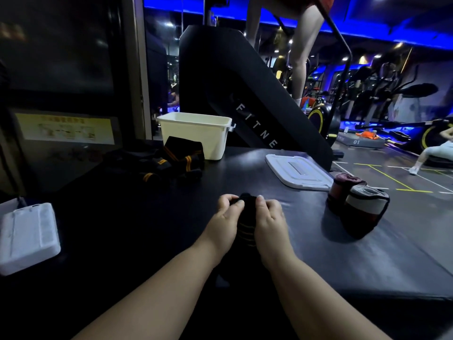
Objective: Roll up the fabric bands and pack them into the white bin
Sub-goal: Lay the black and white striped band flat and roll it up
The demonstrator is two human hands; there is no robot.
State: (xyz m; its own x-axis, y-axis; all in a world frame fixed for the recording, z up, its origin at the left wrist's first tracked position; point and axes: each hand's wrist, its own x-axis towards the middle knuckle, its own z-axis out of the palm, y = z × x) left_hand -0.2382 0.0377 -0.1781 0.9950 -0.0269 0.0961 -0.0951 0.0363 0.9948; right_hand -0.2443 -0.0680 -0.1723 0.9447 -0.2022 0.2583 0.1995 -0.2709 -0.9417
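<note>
A black fabric band with orange stripes (246, 227) lies on the dark table (137, 224) in front of me, its far end curled over. My left hand (226, 217) and my right hand (268, 218) pinch that far end from either side, fingers curled round it. The white bin (196, 136) stands at the back of the table. A loose heap of black-and-orange bands (171, 159) rests against its front left. Two rolled bands, one maroon (339, 186) and one grey and white (362, 208), stand at the right.
The bin's white lid (297, 173) lies flat at the right rear of the table. A white flat device (28, 236) sits near the left edge. A black stair machine (245, 94) rises behind the table, with a person's legs on it.
</note>
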